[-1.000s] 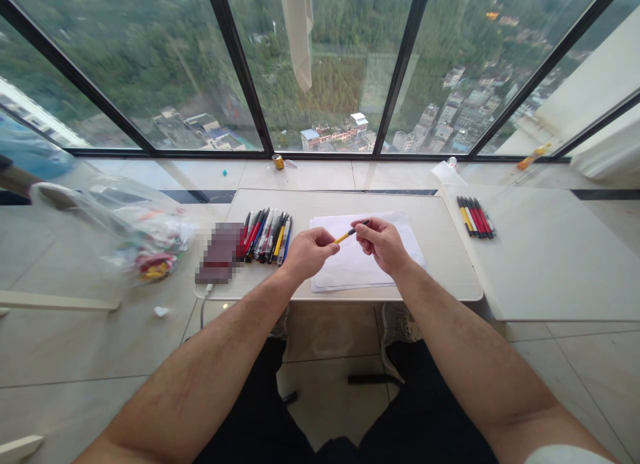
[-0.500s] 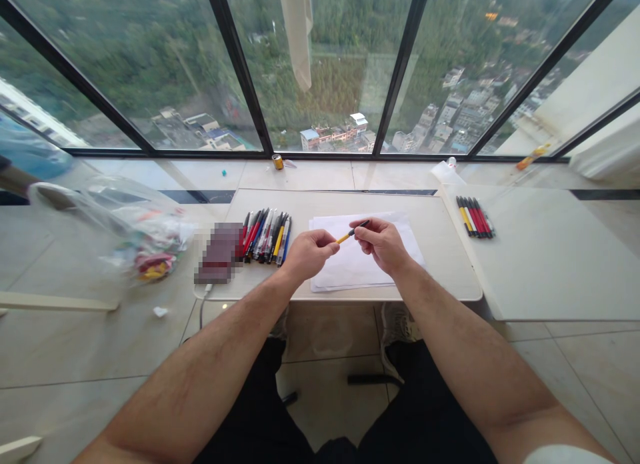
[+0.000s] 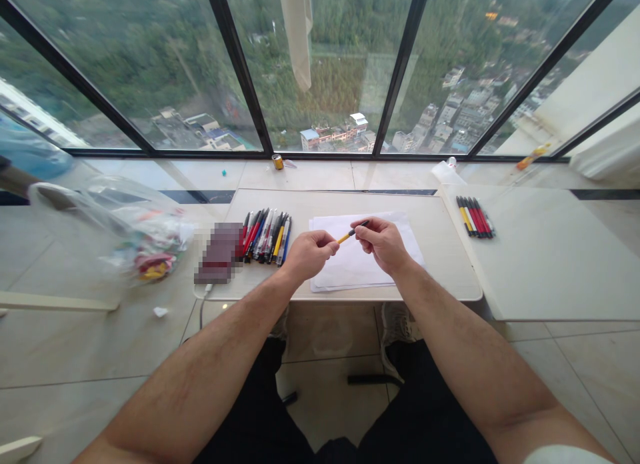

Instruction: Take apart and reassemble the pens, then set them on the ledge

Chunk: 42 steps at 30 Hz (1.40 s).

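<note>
Between my two hands, above a small stack of white paper (image 3: pixel 370 267), is a yellow pen (image 3: pixel 345 237) with a black end. My left hand (image 3: pixel 313 254) pinches its yellow end. The fingers of my right hand (image 3: pixel 379 241) are closed on the black end, which tilts up to the right. To the left on the table lies a bunch of pens (image 3: pixel 265 237) in red, black, blue, yellow and clear. A smaller row of pens (image 3: pixel 475 217) rests on the right-hand table.
A blurred-out dark rectangle (image 3: pixel 219 254) with a cable lies at the left end of the low table (image 3: pixel 450 271). Left on the floor stands a clear plastic bag (image 3: pixel 150 244) of wrappers. A pale board-like table (image 3: pixel 555 264) adjoins on the right; a small can (image 3: pixel 277 161) stands by the window.
</note>
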Motion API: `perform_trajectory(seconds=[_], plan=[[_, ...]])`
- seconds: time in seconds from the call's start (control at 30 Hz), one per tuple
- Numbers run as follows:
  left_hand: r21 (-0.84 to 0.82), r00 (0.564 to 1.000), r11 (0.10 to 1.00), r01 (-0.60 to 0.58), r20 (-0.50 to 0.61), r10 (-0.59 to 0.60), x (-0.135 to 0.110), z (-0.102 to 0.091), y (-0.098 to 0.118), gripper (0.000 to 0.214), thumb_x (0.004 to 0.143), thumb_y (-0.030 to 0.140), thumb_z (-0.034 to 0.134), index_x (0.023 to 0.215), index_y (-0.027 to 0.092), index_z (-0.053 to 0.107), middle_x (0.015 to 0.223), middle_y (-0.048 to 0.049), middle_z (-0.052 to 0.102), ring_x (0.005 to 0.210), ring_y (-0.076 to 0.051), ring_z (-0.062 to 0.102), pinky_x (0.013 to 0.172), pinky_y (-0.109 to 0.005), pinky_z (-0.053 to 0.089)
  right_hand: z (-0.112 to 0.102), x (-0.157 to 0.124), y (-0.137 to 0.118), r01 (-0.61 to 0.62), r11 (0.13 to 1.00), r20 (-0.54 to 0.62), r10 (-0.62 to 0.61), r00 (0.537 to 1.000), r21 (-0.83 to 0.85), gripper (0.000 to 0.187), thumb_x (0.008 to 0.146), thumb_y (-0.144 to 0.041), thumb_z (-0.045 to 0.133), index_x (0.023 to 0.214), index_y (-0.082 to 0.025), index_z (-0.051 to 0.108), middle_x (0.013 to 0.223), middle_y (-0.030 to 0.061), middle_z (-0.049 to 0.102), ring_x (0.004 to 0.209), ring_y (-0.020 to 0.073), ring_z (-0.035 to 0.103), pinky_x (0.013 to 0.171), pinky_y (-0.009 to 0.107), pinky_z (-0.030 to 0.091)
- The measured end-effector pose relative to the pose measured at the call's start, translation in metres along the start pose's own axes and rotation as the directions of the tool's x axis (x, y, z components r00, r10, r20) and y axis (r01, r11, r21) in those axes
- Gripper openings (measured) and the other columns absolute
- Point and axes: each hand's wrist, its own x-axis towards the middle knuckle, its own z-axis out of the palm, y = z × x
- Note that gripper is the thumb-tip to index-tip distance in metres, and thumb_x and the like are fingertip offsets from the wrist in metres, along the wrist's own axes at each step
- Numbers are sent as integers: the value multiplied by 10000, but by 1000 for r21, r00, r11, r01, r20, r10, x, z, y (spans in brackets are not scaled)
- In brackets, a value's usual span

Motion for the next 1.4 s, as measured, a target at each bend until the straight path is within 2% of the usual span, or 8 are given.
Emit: perform_trajectory(seconds=[0.17,0.4,0.53,0.7,0.83,1.0,1.23,1.4], plan=[[15,1000,1000,5,1,-5,0,-1,0,213,720,371,630,703,164,678,609,1,600,593,-133,520,554,-256,380,1,1,3,10,999,-55,-12,998,-53,337,700,-417,784,617,-170,570,520,-26,548,406,54,382,380,223,238],[-2,1000,1000,14,13,-14,1,0,0,212,724,365,622,697,163,683,590,-3,592,579,-132,515,545,-255,386,-1,0,0,-3,1000,14,3,1000,3,282,677,-353,787,876,-169,708,629,-17,594,461,62,414,404,221,273],[-12,1000,1000,16,14,-16,2,1,-2,234,738,375,602,722,162,698,608,-21,621,573,-136,529,548,-259,404,0,0,0,26,999,-12,-26,1000,-40,246,694,-384,775,729,-169,660,572,-24,568,441,60,396,398,225,254],[30,1000,999,-12,19,11,2,0,-3,239,734,382,606,726,168,712,606,-24,633,575,-140,543,550,-257,403,4,0,1,0,998,-89,-5,996,-61,380,657,-429,807,598,-190,518,473,-52,493,407,57,356,381,221,228],[1,1000,1000,8,25,-8,2,1,0,226,732,364,598,712,164,701,605,-25,630,573,-138,540,547,-255,407,2,0,1,-22,999,-85,20,996,-23,368,667,-438,800,614,-183,541,510,-33,535,411,56,370,381,221,233],[-40,999,999,26,44,-24,0,1,3,241,740,373,585,698,161,689,612,-30,628,566,-133,528,544,-254,409,0,-1,-4,-48,998,3,48,999,49,275,668,-346,791,857,-169,698,608,-23,573,473,64,416,408,215,273],[38,1000,999,-4,14,3,-1,0,2,234,738,373,597,716,166,704,610,-24,638,574,-140,543,540,-257,387,0,2,3,3,1000,-83,-5,997,-18,362,661,-442,801,620,-184,550,508,-36,533,411,55,374,381,218,237],[6,1000,1000,12,6,-12,0,1,1,225,733,369,606,701,166,697,589,-18,622,564,-138,535,532,-256,393,1,1,2,-31,999,-67,34,997,35,349,655,-454,807,661,-177,595,553,-17,570,421,56,388,382,220,242]])
